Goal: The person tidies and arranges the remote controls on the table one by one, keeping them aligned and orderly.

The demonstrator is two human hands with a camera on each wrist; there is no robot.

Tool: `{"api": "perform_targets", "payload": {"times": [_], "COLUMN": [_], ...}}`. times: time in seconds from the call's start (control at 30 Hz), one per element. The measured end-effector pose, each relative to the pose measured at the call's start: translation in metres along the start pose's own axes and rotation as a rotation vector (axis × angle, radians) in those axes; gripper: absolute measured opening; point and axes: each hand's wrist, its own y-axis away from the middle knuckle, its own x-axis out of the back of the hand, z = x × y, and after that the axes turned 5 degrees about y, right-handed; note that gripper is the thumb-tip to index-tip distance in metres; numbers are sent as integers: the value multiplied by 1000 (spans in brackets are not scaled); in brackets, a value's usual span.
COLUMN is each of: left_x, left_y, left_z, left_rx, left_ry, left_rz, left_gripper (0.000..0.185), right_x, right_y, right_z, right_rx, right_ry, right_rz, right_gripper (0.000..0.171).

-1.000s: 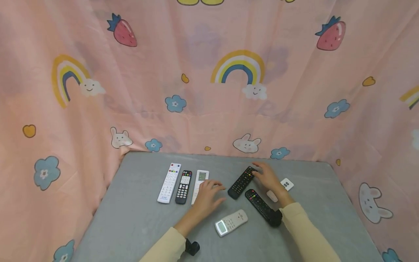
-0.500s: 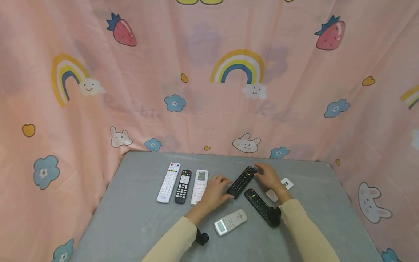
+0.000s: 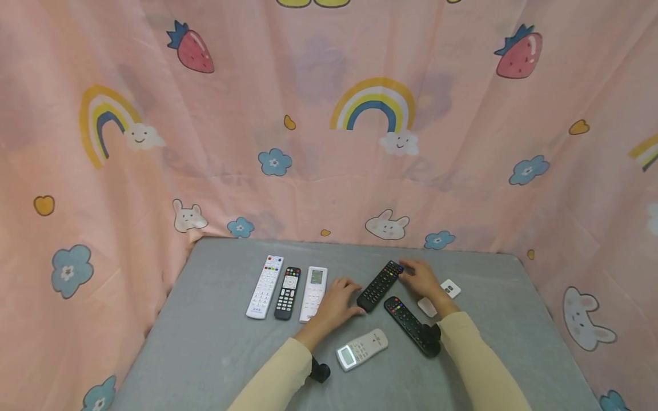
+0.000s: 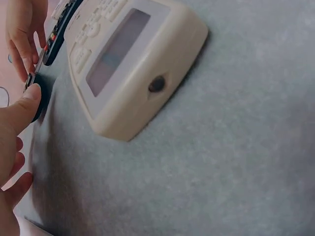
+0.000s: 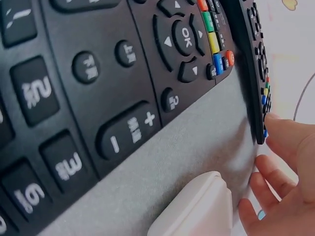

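A black remote control (image 3: 380, 286) with dark keys lies slanted on the table between my two hands. At its near end is my left hand (image 3: 336, 301), its thumb (image 4: 32, 93) touching the remote's edge and the other fingers spread. My right hand (image 3: 422, 279) is at the far end. In the right wrist view its thumb (image 5: 278, 129) touches the remote's corner (image 5: 261, 132), with the other fingers loosely bent beside it. A second black remote (image 3: 411, 325) lies nearer, partly behind my right wrist camera. A cream remote with a display (image 3: 362, 349) lies in front of my left hand.
At the left, a white remote (image 3: 265, 287), a small black remote (image 3: 287, 293) and a white remote with a display (image 3: 312, 292) stand in a row, the last partly covered by my left hand. Small white remotes (image 3: 450, 288) lie right of my right hand, on the grey table (image 3: 205, 342).
My left hand has moved right, from over the white display remote to the black remote's near end. The right hand has shifted slightly at the far end. The remotes look unmoved.
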Motion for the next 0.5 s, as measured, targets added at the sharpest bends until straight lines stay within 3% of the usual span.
{"api": "perform_targets", "payload": {"times": [0.2, 0.5], "left_x": [-2, -9], "left_y": [1, 4], "left_z": [-1, -1], "left_rx": [41, 67], "left_ry": [58, 100], "left_rz": [9, 74], "left_gripper": [49, 42], "right_x": [-3, -5], "right_y": [1, 3], "right_z": [1, 1], "right_rx": [-39, -82], "right_ry": [-5, 9], "right_rz": [-20, -41], "right_gripper": [46, 48]}}
